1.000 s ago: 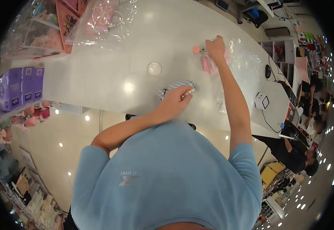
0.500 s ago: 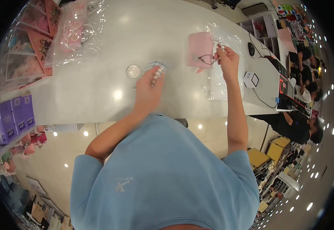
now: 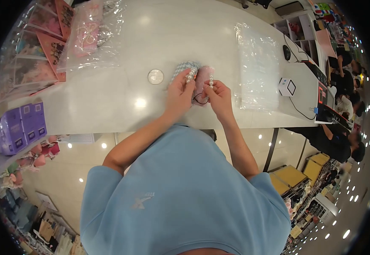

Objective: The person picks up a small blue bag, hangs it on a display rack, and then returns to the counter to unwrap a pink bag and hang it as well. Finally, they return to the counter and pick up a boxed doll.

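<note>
White countertop [image 3: 108,97]: smooth, glossy, reflects ceiling lights.
Clear plastic bag [image 3: 259,68], far right: thin crinkled film, shiny.
Second clear plastic wrap [image 3: 89,40], far left: glossy, wrinkled, over pink contents.
Grey-white chevron pouch [image 3: 181,69] at left hand [image 3: 179,95]: soft matt cloth.
Pink pouch [image 3: 203,80] at right hand [image 3: 219,95]: matt fabric.
White bead strings [image 3: 190,75]: pearly, smooth, glossy.
Small round disc [image 3: 155,76]: transparent, shiny.
Purple boxes [image 3: 21,127], near left: smooth card, slight sheen.
Light blue T-shirt [image 3: 185,195]: matt knit cloth.
</note>
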